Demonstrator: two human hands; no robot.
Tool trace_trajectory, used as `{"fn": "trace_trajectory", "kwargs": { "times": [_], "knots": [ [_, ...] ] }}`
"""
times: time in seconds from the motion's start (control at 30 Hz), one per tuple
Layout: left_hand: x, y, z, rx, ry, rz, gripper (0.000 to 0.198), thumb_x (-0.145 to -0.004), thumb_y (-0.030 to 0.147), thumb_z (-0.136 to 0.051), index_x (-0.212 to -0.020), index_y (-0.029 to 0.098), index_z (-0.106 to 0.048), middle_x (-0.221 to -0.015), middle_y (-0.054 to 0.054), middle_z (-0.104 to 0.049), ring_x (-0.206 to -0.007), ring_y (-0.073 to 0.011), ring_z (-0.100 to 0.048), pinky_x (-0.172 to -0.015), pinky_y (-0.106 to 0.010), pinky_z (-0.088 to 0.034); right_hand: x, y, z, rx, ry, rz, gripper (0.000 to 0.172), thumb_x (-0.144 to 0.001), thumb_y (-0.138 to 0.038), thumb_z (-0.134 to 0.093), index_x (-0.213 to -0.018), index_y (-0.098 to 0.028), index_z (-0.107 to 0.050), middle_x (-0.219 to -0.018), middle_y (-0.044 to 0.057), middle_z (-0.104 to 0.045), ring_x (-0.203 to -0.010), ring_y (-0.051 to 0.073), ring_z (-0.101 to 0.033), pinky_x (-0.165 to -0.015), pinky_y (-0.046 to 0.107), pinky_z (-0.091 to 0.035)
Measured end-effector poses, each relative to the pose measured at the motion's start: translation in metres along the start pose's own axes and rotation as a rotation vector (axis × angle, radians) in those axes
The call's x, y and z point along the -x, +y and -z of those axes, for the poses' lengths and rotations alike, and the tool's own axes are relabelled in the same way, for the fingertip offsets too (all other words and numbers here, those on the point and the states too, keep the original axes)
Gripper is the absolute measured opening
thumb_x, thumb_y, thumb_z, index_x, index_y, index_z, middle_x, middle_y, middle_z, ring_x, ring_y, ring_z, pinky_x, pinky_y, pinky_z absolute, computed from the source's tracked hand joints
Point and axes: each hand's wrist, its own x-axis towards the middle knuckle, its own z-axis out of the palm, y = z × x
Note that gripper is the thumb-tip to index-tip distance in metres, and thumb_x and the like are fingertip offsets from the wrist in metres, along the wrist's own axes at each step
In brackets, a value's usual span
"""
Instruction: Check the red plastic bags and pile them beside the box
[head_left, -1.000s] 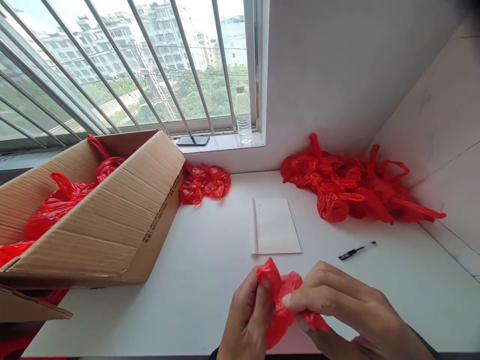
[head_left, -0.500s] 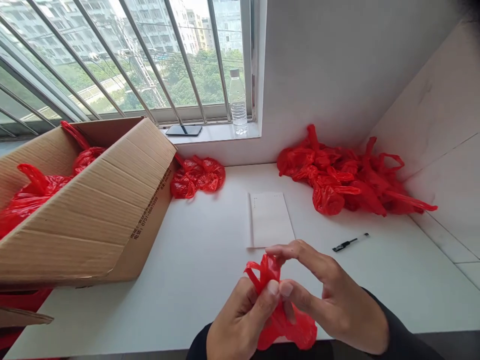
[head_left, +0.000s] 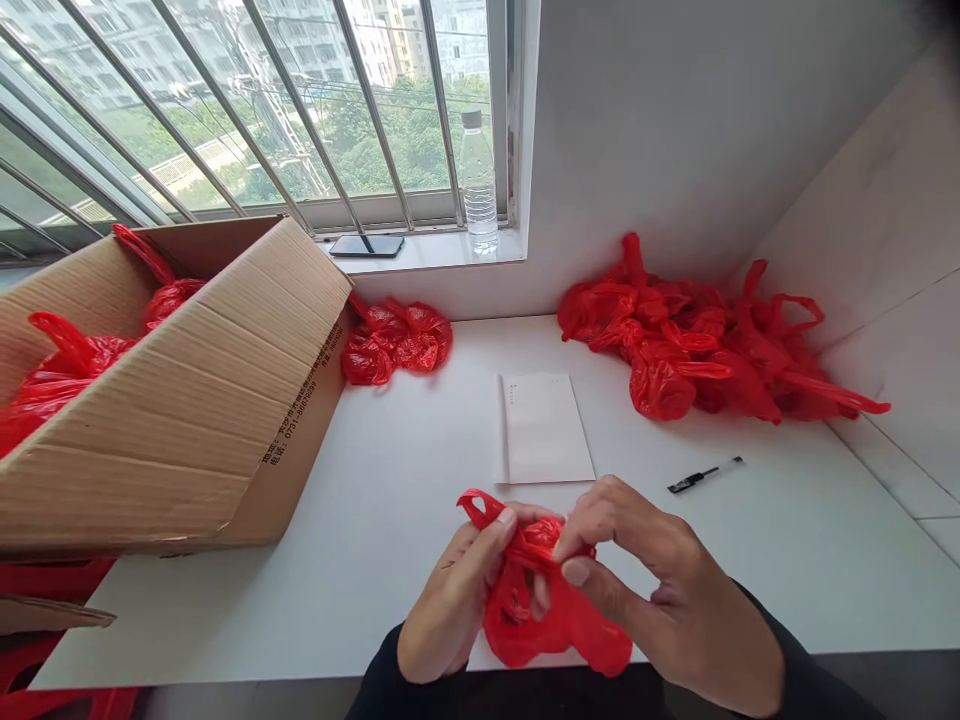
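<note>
A red plastic bag [head_left: 525,610] hangs between my two hands at the table's front edge. My left hand [head_left: 457,590] grips its upper left part, thumb on top, and a handle loop sticks up past the thumb. On the other side my right hand [head_left: 660,580] pinches the bag's gathered top between thumb and fingers. The bag's lower part droops toward the edge; what it holds, if anything, I cannot make out. Just beyond my hands lies a white notebook [head_left: 546,430], with a black pen [head_left: 705,475] to its right.
An open cardboard box [head_left: 187,400] with red bags inside stands at the left. Some knotted red bags [head_left: 397,342] lie beside it, and a larger heap [head_left: 697,340] sits at the back right. A phone [head_left: 367,246] and water bottle [head_left: 478,190] rest on the sill.
My left hand has shifted up and left, drawing the bag's top apart from my right hand. The right fingers have closed on the bag's top. The view has tilted slightly downward.
</note>
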Motion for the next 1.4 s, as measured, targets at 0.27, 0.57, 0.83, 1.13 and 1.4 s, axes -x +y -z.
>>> {"fn": "trace_trajectory", "kwargs": {
  "times": [0.27,0.57,0.83,1.13,1.4],
  "knots": [
    [0.007,0.008,-0.004,-0.281,-0.059,-0.166,0.016,-0.085,0.029,-0.071,-0.082,0.017,-0.062,-0.08,-0.002,-0.058,-0.071,-0.0128,-0.052,-0.066,-0.026,-0.045,0.0,0.024,-0.004,-0.065,-0.086,-0.09,0.038,-0.101,-0.05,-0.045,-0.132,-0.03,-0.055,-0.132,0.005,-0.058,-0.128,0.022,-0.051,-0.113,0.04,-0.032],
    [0.0,-0.032,0.012,-0.997,0.24,-0.857,0.048,-0.088,-0.005,-0.041,-0.116,0.025,-0.065,-0.106,-0.007,-0.064,-0.092,-0.0155,-0.065,-0.073,-0.025,-0.054,-0.01,0.054,-0.013,-0.158,-0.239,-0.325,0.035,-0.104,-0.04,-0.04,-0.127,-0.021,-0.058,-0.073,-0.003,-0.06,-0.066,0.014,-0.055,-0.068,0.028,-0.047],
    [0.004,-0.046,0.023,-1.244,0.288,-0.838,0.056,-0.098,0.01,-0.047,-0.15,0.029,-0.042,-0.15,-0.013,-0.045,-0.133,-0.026,-0.051,-0.097,-0.037,-0.056,-0.01,0.057,-0.008,-0.109,-0.114,-0.29,0.024,-0.102,-0.038,-0.046,-0.1,-0.021,-0.062,-0.098,0.003,-0.067,-0.093,0.018,-0.062,-0.082,0.031,-0.048],
    [0.043,-0.105,0.077,-1.389,0.529,-0.646,0.055,-0.098,0.009,-0.048,-0.146,0.036,-0.047,-0.14,-0.004,-0.058,-0.133,-0.0261,-0.048,-0.103,-0.046,-0.052,0.041,0.119,0.02,0.111,0.217,-0.571,0.032,-0.098,-0.051,-0.051,-0.091,-0.022,-0.061,-0.087,0.004,-0.069,-0.085,0.022,-0.062,-0.06,0.029,-0.041],
    [0.014,-0.097,0.051,-1.376,0.39,-0.657,0.061,-0.095,0.023,-0.057,-0.152,0.026,-0.037,-0.139,-0.012,-0.058,-0.129,-0.032,-0.051,-0.103,-0.049,-0.05,0.051,0.122,-0.009,0.003,0.297,-0.54,0.033,-0.1,-0.053,-0.046,-0.101,-0.023,-0.058,-0.107,0.005,-0.069,-0.094,0.019,-0.067,-0.087,0.032,-0.054]
  ]
}}
